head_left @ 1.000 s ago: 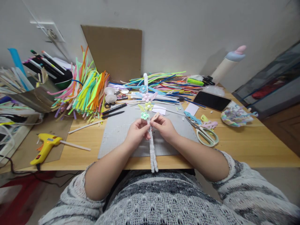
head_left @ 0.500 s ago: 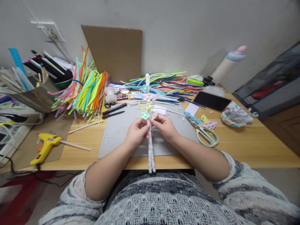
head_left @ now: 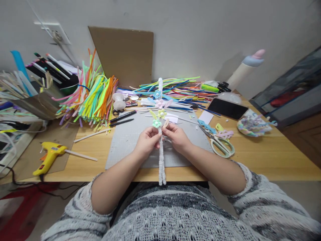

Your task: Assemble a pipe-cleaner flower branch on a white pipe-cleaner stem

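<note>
A long white fuzzy stem (head_left: 161,157) runs upright in the middle, its lower part doubled into two strands. Blue, pink, yellow and green flowers are fixed along its upper part; the green flower (head_left: 156,123) is lowest, just above my fingers. My left hand (head_left: 148,142) is closed round the stem below that flower. My right hand (head_left: 177,136) pinches a small cream loop (head_left: 166,124), close beside the stem on its right. Under both hands lies a grey mat (head_left: 125,144).
A yellow glue gun (head_left: 51,155) lies at the left, near bundled coloured stems (head_left: 97,98). Scissors (head_left: 222,145), a phone (head_left: 227,107) and a pastel woven bowl (head_left: 253,126) are at the right. Loose coloured stems (head_left: 175,88) lie at the back by the wall.
The flowered top of the stem has shifted slightly to the right. Both hands keep nearly the same place and hold.
</note>
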`<state>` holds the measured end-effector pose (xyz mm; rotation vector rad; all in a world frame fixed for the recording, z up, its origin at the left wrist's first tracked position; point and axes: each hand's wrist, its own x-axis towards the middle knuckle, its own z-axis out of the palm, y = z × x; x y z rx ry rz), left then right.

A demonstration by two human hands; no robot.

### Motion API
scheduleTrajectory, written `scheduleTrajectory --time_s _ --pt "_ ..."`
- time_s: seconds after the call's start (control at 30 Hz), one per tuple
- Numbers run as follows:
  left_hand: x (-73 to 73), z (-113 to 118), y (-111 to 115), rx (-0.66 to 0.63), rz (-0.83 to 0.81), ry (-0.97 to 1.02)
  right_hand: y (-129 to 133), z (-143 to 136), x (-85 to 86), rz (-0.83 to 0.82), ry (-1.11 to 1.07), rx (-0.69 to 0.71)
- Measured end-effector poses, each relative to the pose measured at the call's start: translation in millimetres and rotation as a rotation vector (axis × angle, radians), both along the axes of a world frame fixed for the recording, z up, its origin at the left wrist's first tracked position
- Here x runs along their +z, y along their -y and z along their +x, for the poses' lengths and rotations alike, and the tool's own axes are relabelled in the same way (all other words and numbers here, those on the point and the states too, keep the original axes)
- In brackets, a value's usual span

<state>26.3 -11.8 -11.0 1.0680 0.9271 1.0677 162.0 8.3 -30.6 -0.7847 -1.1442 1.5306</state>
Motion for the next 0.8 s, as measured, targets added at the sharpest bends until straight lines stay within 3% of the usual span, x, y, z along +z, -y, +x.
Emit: scheduleTrajectory --time_s 0.4,0.63,0.8 --pt "-0.3 1.0 1.1 -0.011 0.005 -0.016 -5.6 6.7 5.6 0.09 0.073 -0.058" --pt "-2.1 1.7 1.0 -0.02 -0.023 0.005 -8.2 7.7 3.3 0.017 -0.004 -0.003" --pt "-3.8 3.0 1.3 -0.028 -0.025 -0.021 -9.7 7.7 2.5 0.04 0.008 -0.078"
